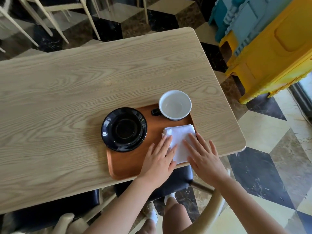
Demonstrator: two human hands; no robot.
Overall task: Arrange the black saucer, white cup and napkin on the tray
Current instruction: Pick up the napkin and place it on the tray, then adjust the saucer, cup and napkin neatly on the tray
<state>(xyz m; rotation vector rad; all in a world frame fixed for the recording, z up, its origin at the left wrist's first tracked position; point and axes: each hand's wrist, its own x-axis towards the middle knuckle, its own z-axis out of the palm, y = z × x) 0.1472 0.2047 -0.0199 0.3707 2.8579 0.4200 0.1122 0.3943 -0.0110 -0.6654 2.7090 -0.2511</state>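
Note:
A brown wooden tray (125, 164) lies at the near right of the table. On its left end sits the black saucer (124, 129), overhanging the tray's left edge. The white cup (175, 105) with a dark handle stands upright at the tray's far right corner. A folded white napkin (179, 141) lies on the tray's right side. My left hand (159, 159) rests flat with its fingertips on the napkin's left edge. My right hand (203, 157) lies flat with fingers spread over the napkin's right part. Neither hand grips anything.
The light wooden table (84, 85) stretches left and back. A dark chair seat (177, 181) sits below the table's near edge. Yellow and blue plastic crates (270, 39) stand at the right. Pale chair legs (55, 17) stand beyond the table.

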